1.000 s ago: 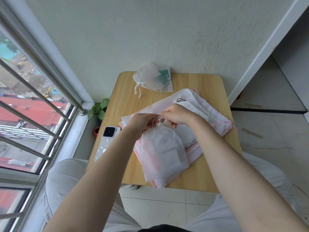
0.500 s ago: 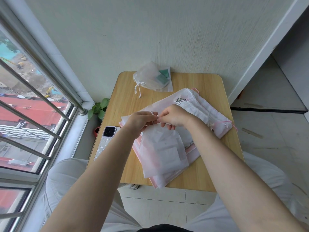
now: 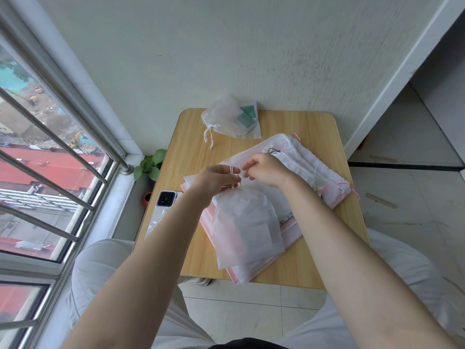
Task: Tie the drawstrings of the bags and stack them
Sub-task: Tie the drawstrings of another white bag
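- We pinch the white drawstring between both sets of fingertips: our left hand has a loop of it round a finger, fingers curled in, and our right hand nips the cord with thumb and forefinger just to the right of that loop.
- Both forearms reach in from the near corners of the view and meet over the table, wrists roughly level, the left palm turned down and the right knuckles facing us.
- Right below our fingertips hangs the bag, its gathered neck just under the left fingers; its long axis runs from the neck away from our fingers toward us, closed end nearest our body, leaning slightly right.
- The bag lies on a pile of flat pink and white bags, under and to the right of our fingers.
- Beyond our right knuckles, more white bags lie with pink cords at their far right end.
- Farther out past our fingers, by the wall, sits a tied bag, its cords trailing toward us, with something green inside.
- Left of our left wrist a phone lies face down on the wooden table.
- Farther left still, a small plant sits beside the window bars.
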